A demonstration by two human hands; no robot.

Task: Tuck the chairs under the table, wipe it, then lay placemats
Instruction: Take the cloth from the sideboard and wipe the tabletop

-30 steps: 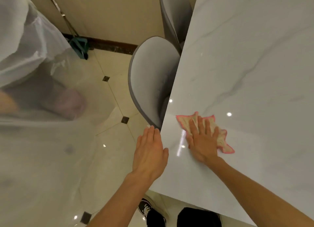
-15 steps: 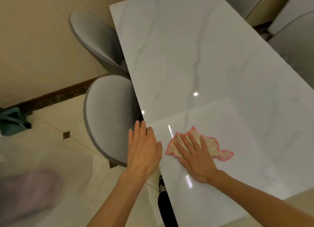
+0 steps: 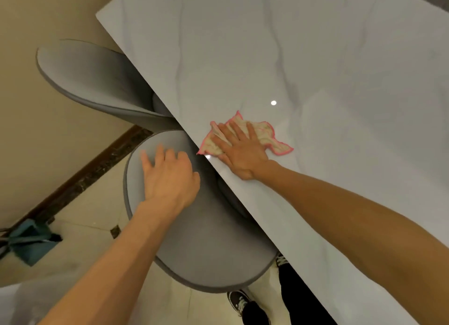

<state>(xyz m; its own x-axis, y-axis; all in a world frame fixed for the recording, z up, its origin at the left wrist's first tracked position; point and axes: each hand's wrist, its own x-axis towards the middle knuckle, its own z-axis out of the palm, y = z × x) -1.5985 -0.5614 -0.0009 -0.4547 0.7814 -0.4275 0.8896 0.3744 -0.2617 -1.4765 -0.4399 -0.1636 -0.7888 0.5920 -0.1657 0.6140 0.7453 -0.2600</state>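
The left hand (image 3: pixel 170 178), fingers spread and holding nothing, now lies over the back of the near grey chair (image 3: pixel 201 239), where half a second earlier it hovered at the table edge; whether the palm presses the upholstery cannot be told. Just beyond, the right hand (image 3: pixel 239 152) lies flat, fingers straight, on the pink-edged cloth (image 3: pixel 262 136), which has shifted closer to the left edge of the marble table (image 3: pixel 340 69). The far chair (image 3: pixel 97 81) sits tucked under that edge. Wiping appears underway; no placemats are visible yet.
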